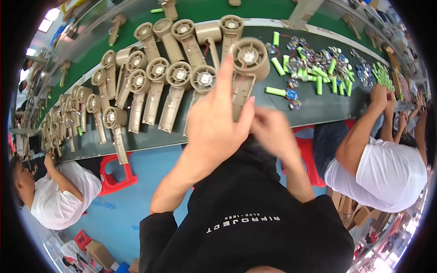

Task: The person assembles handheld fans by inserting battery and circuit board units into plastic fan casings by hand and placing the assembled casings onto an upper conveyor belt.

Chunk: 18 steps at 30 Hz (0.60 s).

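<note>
A beige handheld fan (258, 68) is held up before me with its round head away from me and its handle open, showing the hollow inside. My left hand (207, 125) is closed around its handle, the index finger stretched along toward the fan head and the thumb on the near side. At the lower end of the handle, my right hand (275, 129) is smeared by motion. Its fingertips are partly behind my left thumb, so what they hold cannot be made out. A thin reddish wire seems to show inside the handle.
Many similar fans (178, 75) lie to the left on the dark green bench (314, 107). Green battery cells with wired circuit boards (318, 68) are heaped at the right. One cell with a blue board (275, 91) lies closer. A co-worker (382, 168) sits right, another person (63, 193) left.
</note>
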Tool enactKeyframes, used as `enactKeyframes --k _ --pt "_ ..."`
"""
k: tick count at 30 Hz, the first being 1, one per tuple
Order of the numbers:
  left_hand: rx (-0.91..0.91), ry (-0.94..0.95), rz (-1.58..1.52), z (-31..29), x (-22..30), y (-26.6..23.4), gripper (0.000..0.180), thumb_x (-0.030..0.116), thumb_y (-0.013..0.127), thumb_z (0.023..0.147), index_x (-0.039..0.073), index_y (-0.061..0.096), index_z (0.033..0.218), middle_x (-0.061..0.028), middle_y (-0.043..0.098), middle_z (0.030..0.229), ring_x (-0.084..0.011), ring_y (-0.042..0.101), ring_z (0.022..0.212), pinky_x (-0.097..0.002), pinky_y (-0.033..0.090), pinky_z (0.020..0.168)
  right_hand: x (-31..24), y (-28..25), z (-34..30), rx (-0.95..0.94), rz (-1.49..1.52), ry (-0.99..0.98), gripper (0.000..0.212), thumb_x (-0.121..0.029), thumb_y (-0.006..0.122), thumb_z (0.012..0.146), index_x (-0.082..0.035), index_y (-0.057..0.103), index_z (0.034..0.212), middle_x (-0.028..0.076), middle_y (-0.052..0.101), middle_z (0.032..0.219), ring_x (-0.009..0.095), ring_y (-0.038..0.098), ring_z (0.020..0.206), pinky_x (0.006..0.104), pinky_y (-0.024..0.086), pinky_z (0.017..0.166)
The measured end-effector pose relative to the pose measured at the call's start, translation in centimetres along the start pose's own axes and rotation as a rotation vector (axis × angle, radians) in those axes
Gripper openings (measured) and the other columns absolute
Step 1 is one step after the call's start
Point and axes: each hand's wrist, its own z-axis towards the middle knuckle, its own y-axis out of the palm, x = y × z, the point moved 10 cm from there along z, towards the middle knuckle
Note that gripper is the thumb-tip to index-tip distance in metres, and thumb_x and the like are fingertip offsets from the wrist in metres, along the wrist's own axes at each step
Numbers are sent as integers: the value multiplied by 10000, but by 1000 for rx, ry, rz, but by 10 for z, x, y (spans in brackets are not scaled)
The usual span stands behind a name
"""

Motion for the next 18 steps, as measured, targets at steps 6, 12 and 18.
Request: enactKeyframes --k 6,12,18 --pt "-69 -128 125 -27 -17 70 761 172 658 884 -16 252 1500 -213 629 898 -399 661 710 -476 529 587 39 -133 -35 641 -385 29 278 -211 663 923 14 667 1085 95 583 918 159 531 665 300 453 639" --pt "-156 -207 219 -33 -24 85 784 226 655 906 0 211 1511 -225 599 925 -409 653 718 -495 518 574 50 -112 -29 506 -283 29 270 -175 687 904 3 632 1099 83 622 900 135 554 702 287 456 642" --pt "119 92 191 -21 2 42 355 131 712 846 -1 627 1164 -137 585 984 -301 561 910 -409 466 775 14 -134 -39 491 91 -239 305 21 721 839 -19 588 1111 82 691 1023 92 598 847 249 480 805"
